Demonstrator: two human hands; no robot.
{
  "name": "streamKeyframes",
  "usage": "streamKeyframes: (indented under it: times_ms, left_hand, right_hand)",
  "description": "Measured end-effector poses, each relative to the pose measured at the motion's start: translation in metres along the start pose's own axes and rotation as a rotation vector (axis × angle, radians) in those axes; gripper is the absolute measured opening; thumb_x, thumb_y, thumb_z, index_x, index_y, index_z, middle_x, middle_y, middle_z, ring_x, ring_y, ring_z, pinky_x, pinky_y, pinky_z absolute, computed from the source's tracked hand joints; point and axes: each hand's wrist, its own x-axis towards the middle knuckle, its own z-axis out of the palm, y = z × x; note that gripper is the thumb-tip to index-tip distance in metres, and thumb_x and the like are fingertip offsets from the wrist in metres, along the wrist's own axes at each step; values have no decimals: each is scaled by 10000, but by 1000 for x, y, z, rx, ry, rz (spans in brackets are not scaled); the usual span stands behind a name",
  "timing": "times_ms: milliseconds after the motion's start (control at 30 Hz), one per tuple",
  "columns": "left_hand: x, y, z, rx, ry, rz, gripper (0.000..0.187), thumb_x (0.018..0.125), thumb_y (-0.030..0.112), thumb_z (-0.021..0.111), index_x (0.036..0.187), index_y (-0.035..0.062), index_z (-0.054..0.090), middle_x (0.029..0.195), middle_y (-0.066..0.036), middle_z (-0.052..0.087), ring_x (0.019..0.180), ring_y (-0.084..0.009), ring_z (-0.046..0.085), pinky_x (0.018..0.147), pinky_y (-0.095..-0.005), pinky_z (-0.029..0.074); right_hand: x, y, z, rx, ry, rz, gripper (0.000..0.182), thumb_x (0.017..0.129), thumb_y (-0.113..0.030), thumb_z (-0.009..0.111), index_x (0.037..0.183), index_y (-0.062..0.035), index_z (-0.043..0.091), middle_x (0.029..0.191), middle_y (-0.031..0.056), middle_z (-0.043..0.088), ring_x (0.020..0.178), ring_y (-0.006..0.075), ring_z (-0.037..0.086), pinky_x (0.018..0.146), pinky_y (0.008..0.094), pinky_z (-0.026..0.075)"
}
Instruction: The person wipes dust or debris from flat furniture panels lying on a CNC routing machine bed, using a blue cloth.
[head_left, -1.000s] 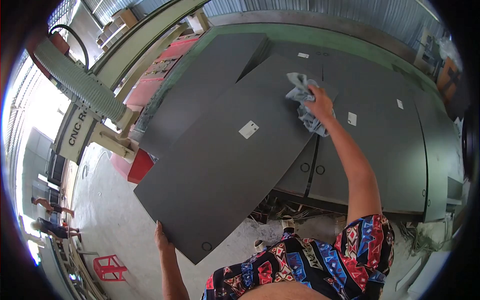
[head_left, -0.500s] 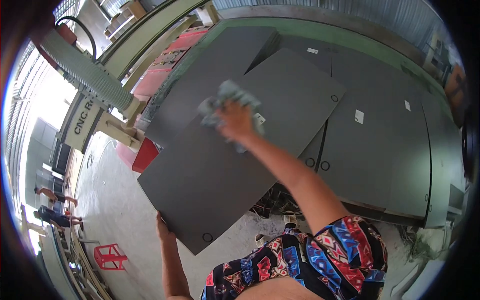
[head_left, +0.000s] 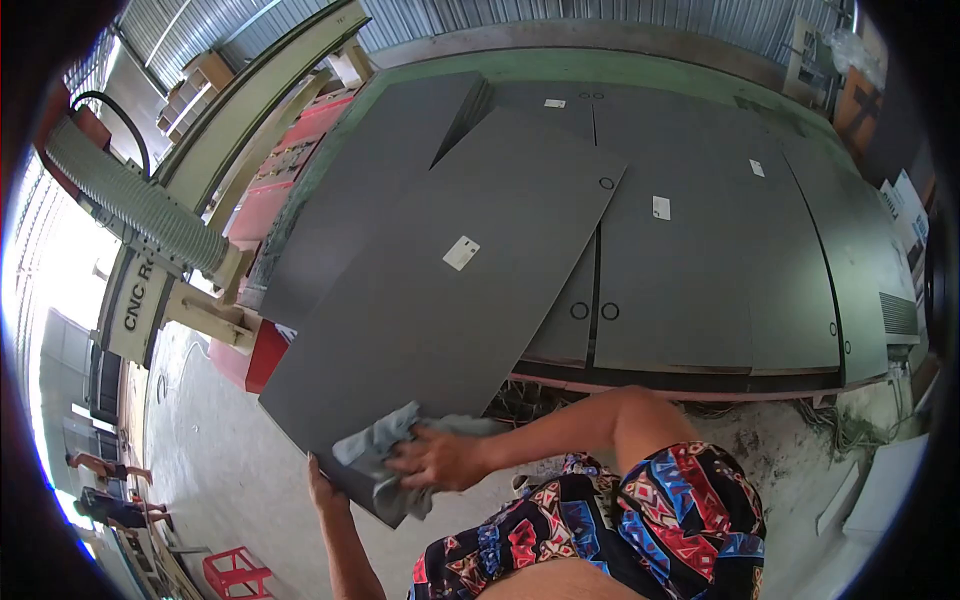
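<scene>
A long dark grey panel lies slantwise over other grey panels, its near end jutting out toward me. On its upper face is a white label. My right hand presses a crumpled grey-blue cloth on the panel's near end, fingers bent over the cloth. My left hand grips the panel's near left edge, with the thumb showing and the other fingers hidden beneath. The cloth covers the near corner where a black ring mark was seen earlier.
More grey panels with labels and ring marks cover the green-edged machine bed. A CNC machine arm with a ribbed hose stands left. On the floor are a red stool and cables. Two people are far left.
My right hand has swept the cloth from the panel's middle down to its near end, uncovering the white label. My left hand stays at the edge. The camera view has shifted slightly.
</scene>
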Motion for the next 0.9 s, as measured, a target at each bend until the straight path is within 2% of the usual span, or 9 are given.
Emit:
streamKeyframes:
  times_ms: [33,100,167,300,367,500,667,767,900]
  left_hand:
    - [2,-1,0,3,-14,18,427,944,318,455,1264,36,464,1240,-108,525,1140,-288,503,984,-423,402]
    - [6,-4,-5,11,-44,52,415,949,304,444,1278,52,457,1253,-101,514,1144,-286,497,979,-429,408]
    - [4,-4,-2,-17,9,46,405,951,297,440,1288,73,457,1270,-90,501,1156,-281,486,976,-442,408]
    - [-3,-4,6,-58,128,47,404,949,300,443,1306,112,455,1295,-72,481,1167,-280,475,973,-464,405]
    - [-5,-4,5,-27,102,59,418,943,311,455,1307,105,454,1305,-75,475,1170,-279,470,974,-462,403]
    - [-6,-5,-2,62,93,98,446,934,331,475,1304,83,456,1301,-93,481,1151,-280,482,973,-453,398]
    - [0,-8,-21,101,138,114,471,933,351,481,1264,17,475,1259,-129,516,1132,-287,494,981,-445,383]
    - [-3,-8,-16,123,139,151,476,932,361,484,1239,-3,491,1231,-136,536,1122,-288,498,977,-438,387]
    - [-5,-7,-12,146,130,142,469,933,364,484,1223,-4,504,1222,-132,543,1109,-284,508,966,-429,398]
  right_hand:
    - [-14,14,-14,0,12,24,552,712,-263,646,1250,-199,538,1401,121,375,1258,325,388,1022,590,251]
    - [-36,41,-75,-72,-107,185,622,666,-270,686,1264,-220,522,1430,101,339,1273,328,373,1035,585,240]
    - [-68,84,-98,-235,-65,386,637,660,-299,714,1262,-230,519,1451,95,305,1292,322,355,1033,580,251]
    - [-134,178,-167,-434,79,801,551,749,-360,673,1258,-216,518,1446,96,318,1304,310,344,1021,556,291]
    - [-165,220,-205,-466,171,1038,529,780,-384,623,1268,-220,503,1419,96,351,1305,322,326,1027,554,276]
    - [-216,308,-254,-593,323,1367,506,803,-400,603,1272,-238,502,1403,89,365,1301,308,326,1021,550,272]
    - [-214,396,-286,-663,391,1567,503,823,-431,585,1281,-244,491,1388,77,372,1290,301,341,1011,548,275]
    - [-182,430,-299,-576,340,1646,509,832,-432,574,1297,-256,471,1394,75,363,1296,301,329,1003,556,277]
    - [-135,458,-289,-577,324,1556,530,824,-427,572,1316,-265,456,1423,70,337,1309,305,315,1016,556,264]
